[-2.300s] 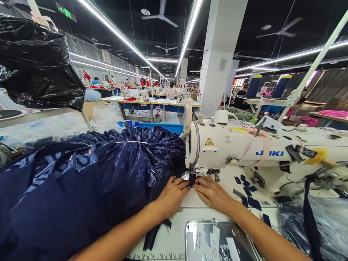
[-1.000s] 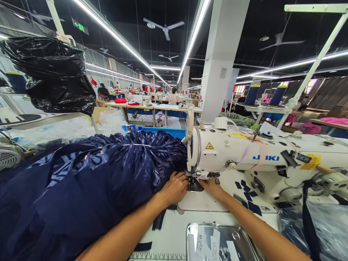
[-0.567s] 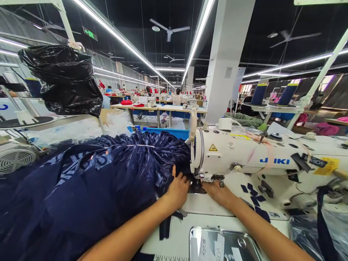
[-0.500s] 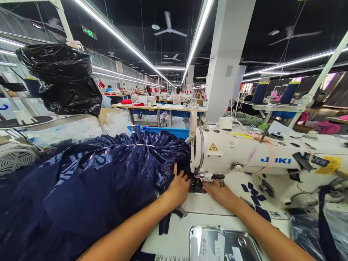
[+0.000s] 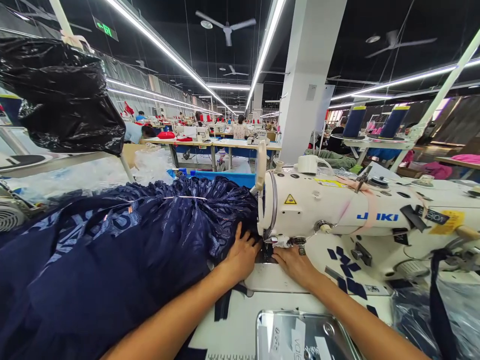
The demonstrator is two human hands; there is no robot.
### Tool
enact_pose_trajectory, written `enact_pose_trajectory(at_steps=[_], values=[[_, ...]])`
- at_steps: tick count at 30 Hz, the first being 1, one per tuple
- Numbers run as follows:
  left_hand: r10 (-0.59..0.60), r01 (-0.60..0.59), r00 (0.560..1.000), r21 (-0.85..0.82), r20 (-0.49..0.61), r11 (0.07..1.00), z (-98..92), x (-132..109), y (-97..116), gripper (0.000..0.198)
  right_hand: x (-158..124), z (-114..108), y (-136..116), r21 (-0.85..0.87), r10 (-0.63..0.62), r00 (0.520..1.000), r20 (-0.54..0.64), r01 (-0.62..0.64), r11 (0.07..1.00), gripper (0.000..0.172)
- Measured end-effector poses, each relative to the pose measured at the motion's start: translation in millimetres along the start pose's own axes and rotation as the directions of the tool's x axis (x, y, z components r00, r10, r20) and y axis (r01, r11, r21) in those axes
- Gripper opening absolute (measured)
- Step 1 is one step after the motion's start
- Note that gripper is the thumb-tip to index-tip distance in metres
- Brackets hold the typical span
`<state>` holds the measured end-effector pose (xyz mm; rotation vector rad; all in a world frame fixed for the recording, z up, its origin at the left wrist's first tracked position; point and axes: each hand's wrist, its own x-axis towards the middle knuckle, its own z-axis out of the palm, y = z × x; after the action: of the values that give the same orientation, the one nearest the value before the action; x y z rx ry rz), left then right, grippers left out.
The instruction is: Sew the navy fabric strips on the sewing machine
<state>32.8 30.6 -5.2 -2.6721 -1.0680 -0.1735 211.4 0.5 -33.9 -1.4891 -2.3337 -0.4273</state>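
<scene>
My left hand [image 5: 241,256] lies on the edge of a big heap of dark navy fabric [image 5: 123,280], just left of the needle area. Its fingers are spread and point away from me. On the other side of the presser foot [image 5: 267,252], my right hand [image 5: 294,264] reaches in with its fingers close together. Whatever is under those fingertips is too dark and small to make out. Over both hands stands the white sewing machine [image 5: 337,200]. Gathered folds of the heap, with pale blue printed lettering, press up beside the machine head.
Small navy patches [image 5: 344,260] are scattered on the machine bed at right. A shiny metal tray [image 5: 300,335] with labels sits in front. A black plastic bag [image 5: 67,95] hangs at left; navy thread cones [image 5: 354,122] stand at back right. People sit at farther tables.
The whole view has shifted slightly, so things appear a little farther left. Both hands stay beside the presser foot, with hardly any change in their pose.
</scene>
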Motion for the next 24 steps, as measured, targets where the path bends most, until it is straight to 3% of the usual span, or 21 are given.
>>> enact_pose_trajectory(at_steps=[6,17,24], values=[[0.001,-0.001,1.0,0.001,0.012,1.0,0.2,2,0,0.036,0,3,-2,0.011,0.059,0.998,0.006,-0.059,0.998,0.028],[0.022,-0.022,1.0,-0.015,-0.006,1.0,11.2,11,-5,0.034,-3,24,-6,-0.056,0.103,0.989,-0.108,-0.11,0.992,0.027],[0.021,-0.021,1.0,-0.035,-0.007,0.999,13.3,13,-6,0.032,0,23,-6,-0.05,0.121,0.991,-0.058,-0.124,0.991,0.03]])
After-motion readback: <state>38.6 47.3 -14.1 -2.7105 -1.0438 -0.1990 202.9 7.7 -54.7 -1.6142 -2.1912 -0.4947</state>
